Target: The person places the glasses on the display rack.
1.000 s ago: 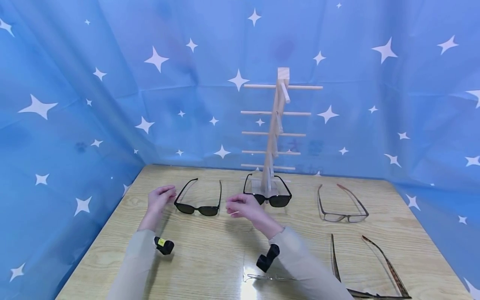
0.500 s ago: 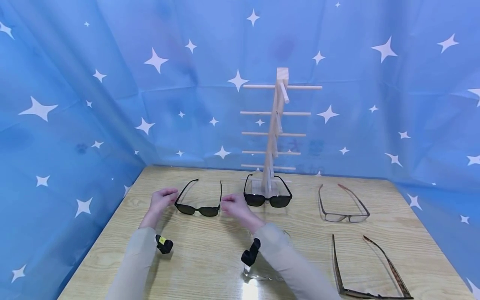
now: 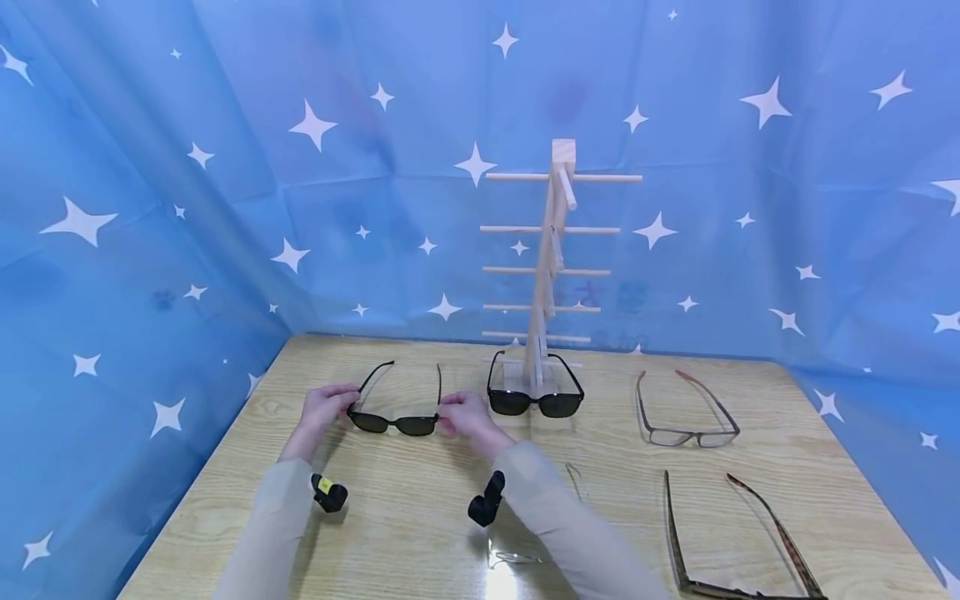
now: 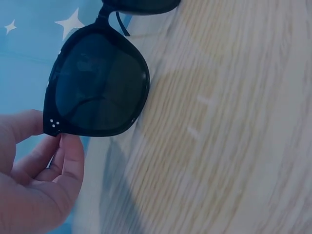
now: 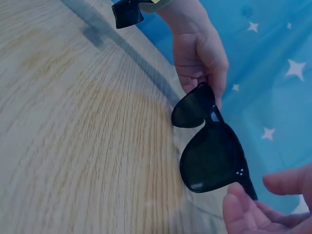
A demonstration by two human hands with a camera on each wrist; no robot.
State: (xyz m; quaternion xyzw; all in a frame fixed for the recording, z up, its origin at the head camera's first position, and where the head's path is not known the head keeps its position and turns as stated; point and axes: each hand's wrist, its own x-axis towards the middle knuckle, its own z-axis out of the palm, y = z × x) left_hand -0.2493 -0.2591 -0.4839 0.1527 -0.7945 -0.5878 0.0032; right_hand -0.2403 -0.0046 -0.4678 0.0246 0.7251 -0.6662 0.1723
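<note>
A pair of black sunglasses (image 3: 414, 427) stands on the table with its arms unfolded toward the back. At its left front corner, my left hand (image 3: 322, 408) pinches the frame between thumb and fingers; the left wrist view shows this grip beside the dark lens (image 4: 102, 83). My right hand (image 3: 467, 417) is at the opposite corner. In the right wrist view its fingers (image 5: 239, 200) touch the frame near the hinge, while the thumb (image 5: 282, 182) stands a little apart from the arm of the sunglasses.
A wooden display rack (image 3: 550, 225) with several crossbars rises at the back. Other sunglasses (image 3: 558, 405) stand before its base. Grey-framed glasses (image 3: 670, 437) and tortoiseshell glasses (image 3: 784, 542) lie to the right. Clear glasses (image 3: 517, 557) are partly hidden under my right forearm.
My right hand has moved left to the right corner of the sunglasses. My left hand has shifted slightly right and now grips the left corner. The sunglasses have hardly moved.
</note>
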